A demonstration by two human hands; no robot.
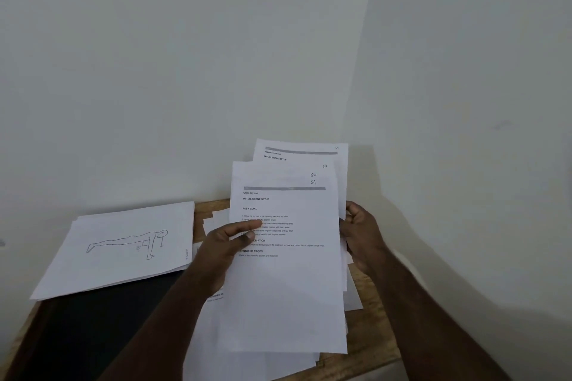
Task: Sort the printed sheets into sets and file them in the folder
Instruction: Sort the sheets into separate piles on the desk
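Fingers [356, 213] curled — gripping sheets [288, 272]

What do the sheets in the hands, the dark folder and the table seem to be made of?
Sheets: thin white matte paper, bending slightly, with print showing. Folder: black and dull, perhaps card or plastic; I cannot tell which. Table: brown with faint grain, likely wood or wood-look laminate.

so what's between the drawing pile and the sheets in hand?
Head view: a strip of wooden table, a few loose sheets lying on it, and the left hand pinching the held sheets; drawing pile sits left.
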